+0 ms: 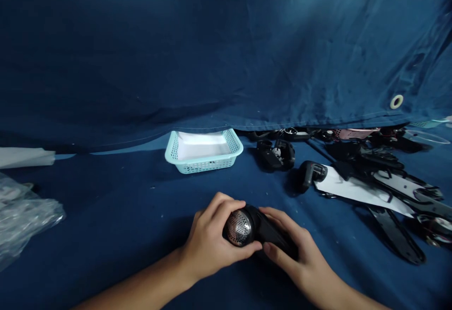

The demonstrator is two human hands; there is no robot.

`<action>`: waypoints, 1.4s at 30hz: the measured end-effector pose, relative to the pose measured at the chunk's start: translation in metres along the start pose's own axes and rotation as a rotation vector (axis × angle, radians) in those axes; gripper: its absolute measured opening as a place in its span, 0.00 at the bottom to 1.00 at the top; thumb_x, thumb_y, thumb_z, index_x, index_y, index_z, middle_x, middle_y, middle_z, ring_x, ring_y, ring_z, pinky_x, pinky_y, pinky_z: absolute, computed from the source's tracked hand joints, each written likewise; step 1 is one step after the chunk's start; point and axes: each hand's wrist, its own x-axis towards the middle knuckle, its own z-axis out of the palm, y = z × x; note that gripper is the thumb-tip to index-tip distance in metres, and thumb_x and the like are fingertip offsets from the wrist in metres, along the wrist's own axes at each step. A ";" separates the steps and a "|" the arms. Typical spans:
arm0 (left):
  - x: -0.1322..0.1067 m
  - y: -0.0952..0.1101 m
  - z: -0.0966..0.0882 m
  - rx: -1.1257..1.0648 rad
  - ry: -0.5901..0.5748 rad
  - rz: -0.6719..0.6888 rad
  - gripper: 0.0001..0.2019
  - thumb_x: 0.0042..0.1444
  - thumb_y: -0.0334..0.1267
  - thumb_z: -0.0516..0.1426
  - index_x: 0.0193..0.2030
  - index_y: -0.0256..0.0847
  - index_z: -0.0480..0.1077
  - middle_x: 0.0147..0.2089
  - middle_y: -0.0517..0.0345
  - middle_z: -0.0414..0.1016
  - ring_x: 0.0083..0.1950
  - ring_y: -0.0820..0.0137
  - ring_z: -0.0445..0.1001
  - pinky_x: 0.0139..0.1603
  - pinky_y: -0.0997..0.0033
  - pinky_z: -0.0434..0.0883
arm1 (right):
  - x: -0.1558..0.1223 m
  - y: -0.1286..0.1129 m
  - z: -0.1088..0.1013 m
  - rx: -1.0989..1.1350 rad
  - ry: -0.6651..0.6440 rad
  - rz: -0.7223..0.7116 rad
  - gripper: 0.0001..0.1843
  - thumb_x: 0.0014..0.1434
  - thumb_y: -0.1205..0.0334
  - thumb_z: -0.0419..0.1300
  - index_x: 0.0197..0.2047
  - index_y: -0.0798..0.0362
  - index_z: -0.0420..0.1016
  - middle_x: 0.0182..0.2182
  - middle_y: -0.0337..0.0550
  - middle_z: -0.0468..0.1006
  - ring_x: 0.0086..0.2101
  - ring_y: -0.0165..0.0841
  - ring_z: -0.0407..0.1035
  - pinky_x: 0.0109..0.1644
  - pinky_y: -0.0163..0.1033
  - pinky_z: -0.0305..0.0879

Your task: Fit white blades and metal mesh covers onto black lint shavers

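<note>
A black fabric shaver (pixel 262 229) with a round, perforated metal head lies between my two hands, low in the middle of the view. My left hand (pixel 215 234) is wrapped around its head end, thumb below and fingers above the metal mesh. Around the dark handle, my right hand (pixel 300 249) closes from the other side. The handle's far end is hidden by my right palm. Both hands rest close to the blue cloth surface (pixel 134 234).
A light blue basket (pixel 208 165) lined with white stands beyond my hands. Black plastic parts (pixel 277 155) and dark housings (pixel 395 234) are heaped at the right. Clear plastic bags (pixel 28 216) lie at the left. A blue curtain (pixel 212 56) hangs across the back.
</note>
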 end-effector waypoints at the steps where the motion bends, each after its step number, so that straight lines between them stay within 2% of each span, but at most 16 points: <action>1: 0.000 0.001 0.000 0.003 0.001 -0.010 0.33 0.39 0.42 0.72 0.52 0.43 0.66 0.45 0.53 0.71 0.42 0.61 0.78 0.39 0.60 0.78 | 0.000 0.000 0.000 0.017 -0.008 0.009 0.21 0.62 0.62 0.59 0.58 0.45 0.65 0.52 0.45 0.76 0.50 0.42 0.71 0.55 0.47 0.66; 8: -0.001 0.005 0.003 0.036 0.010 -0.065 0.30 0.38 0.39 0.71 0.49 0.41 0.67 0.41 0.55 0.71 0.39 0.62 0.78 0.36 0.61 0.77 | 0.002 0.003 -0.001 0.058 -0.043 0.070 0.20 0.61 0.64 0.59 0.57 0.46 0.67 0.45 0.43 0.78 0.51 0.44 0.70 0.55 0.50 0.64; 13: -0.003 0.005 0.003 0.040 0.009 -0.072 0.29 0.38 0.40 0.70 0.48 0.41 0.67 0.40 0.56 0.70 0.37 0.63 0.78 0.34 0.62 0.77 | 0.004 0.005 -0.002 0.091 -0.057 0.074 0.20 0.60 0.64 0.60 0.56 0.48 0.66 0.47 0.44 0.77 0.51 0.44 0.70 0.56 0.50 0.63; 20: -0.004 0.004 0.004 0.032 0.013 -0.060 0.30 0.38 0.40 0.71 0.48 0.41 0.66 0.41 0.56 0.71 0.37 0.62 0.78 0.34 0.61 0.77 | 0.006 0.005 -0.002 0.077 -0.059 0.056 0.18 0.60 0.64 0.61 0.54 0.49 0.67 0.43 0.44 0.77 0.49 0.45 0.71 0.53 0.49 0.66; 23: -0.004 0.003 0.004 0.022 0.014 -0.057 0.30 0.39 0.39 0.71 0.49 0.42 0.66 0.41 0.56 0.71 0.37 0.62 0.77 0.34 0.61 0.77 | 0.005 0.005 -0.002 0.101 -0.061 0.053 0.18 0.60 0.62 0.61 0.54 0.48 0.68 0.42 0.45 0.78 0.49 0.45 0.71 0.55 0.52 0.64; 25: -0.003 0.002 0.004 0.004 0.016 -0.049 0.30 0.42 0.39 0.70 0.52 0.43 0.66 0.43 0.55 0.71 0.40 0.62 0.77 0.36 0.61 0.77 | 0.004 0.005 -0.003 0.129 -0.048 0.061 0.20 0.61 0.59 0.62 0.56 0.47 0.67 0.47 0.46 0.78 0.52 0.45 0.70 0.59 0.54 0.61; 28: -0.002 0.000 0.003 -0.038 0.038 -0.029 0.27 0.52 0.38 0.67 0.58 0.44 0.63 0.51 0.51 0.69 0.50 0.61 0.74 0.49 0.58 0.76 | 0.004 0.005 -0.006 0.240 0.009 0.080 0.24 0.62 0.55 0.62 0.60 0.41 0.65 0.57 0.45 0.72 0.59 0.46 0.63 0.65 0.55 0.53; 31: -0.002 -0.003 0.004 -0.088 0.081 0.000 0.27 0.57 0.40 0.64 0.61 0.45 0.60 0.58 0.47 0.66 0.59 0.59 0.69 0.59 0.53 0.71 | 0.004 0.007 -0.010 0.379 0.031 0.101 0.26 0.62 0.52 0.61 0.63 0.36 0.63 0.61 0.41 0.69 0.64 0.45 0.56 0.68 0.54 0.48; 37: -0.005 -0.006 0.005 -0.155 0.083 0.067 0.28 0.58 0.42 0.64 0.63 0.46 0.60 0.61 0.45 0.64 0.61 0.58 0.67 0.62 0.51 0.70 | 0.004 0.008 -0.012 0.539 -0.111 0.157 0.28 0.65 0.52 0.57 0.67 0.37 0.59 0.63 0.43 0.68 0.62 0.46 0.60 0.68 0.56 0.49; 42: -0.003 -0.008 0.006 -0.163 -0.028 0.128 0.32 0.61 0.39 0.60 0.69 0.46 0.54 0.69 0.45 0.58 0.68 0.58 0.62 0.67 0.54 0.66 | 0.004 0.006 -0.014 0.506 -0.119 0.103 0.30 0.62 0.55 0.61 0.66 0.36 0.61 0.64 0.43 0.67 0.63 0.48 0.59 0.66 0.58 0.53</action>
